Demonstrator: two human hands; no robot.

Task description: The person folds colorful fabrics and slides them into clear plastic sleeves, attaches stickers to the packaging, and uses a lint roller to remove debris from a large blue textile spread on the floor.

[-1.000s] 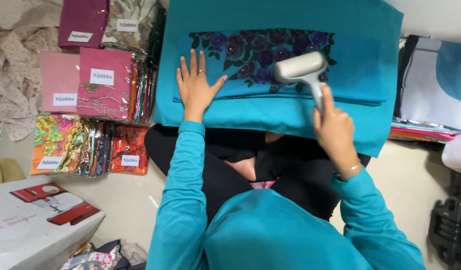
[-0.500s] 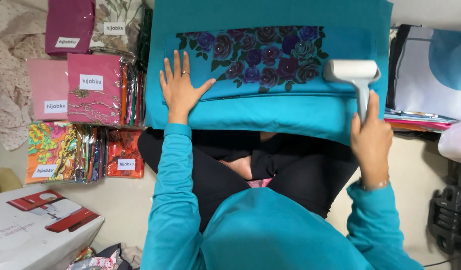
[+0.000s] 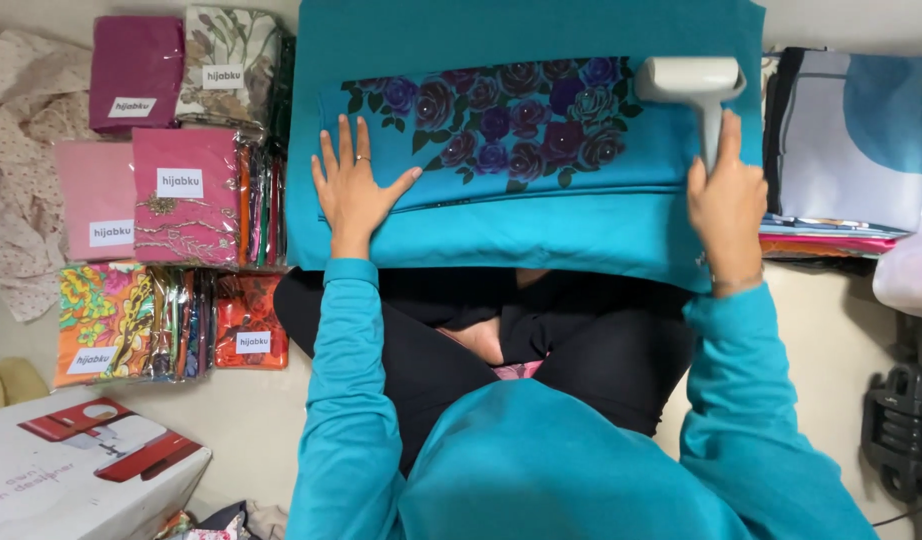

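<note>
Folded teal cloth (image 3: 541, 235) with a band of purple roses lies on a teal board (image 3: 521, 30) across the person's lap, long side running left to right. Right hand (image 3: 726, 200) is closed around the handle of a pale handheld steamer (image 3: 691, 80), index finger laid up along the shaft; the steamer head sits at the cloth's top right corner, just past the end of the rose band. Left hand (image 3: 356, 190) is flat, fingers spread, holding nothing, pressing the cloth's left end down near the board's left edge. To do this pass well, my read: keep the left palm pinning the fabric so it stays taut, run the head in straight overlapping strokes along the fold lines, keep it moving so no spot gets soaked, and keep the left fingers well clear of the steam path. Versus a second ago: the steamer was tilted and further left, over the right part of the roses; it now sits square at the right end. Left hand has stayed put on the left end. Left of the board, stacks of packaged scarves (image 3: 186, 195) in pink, maroon and prints; right of it, a pile of folded fabric (image 3: 846, 140); a white box (image 3: 71, 480) at the lower left.
</note>
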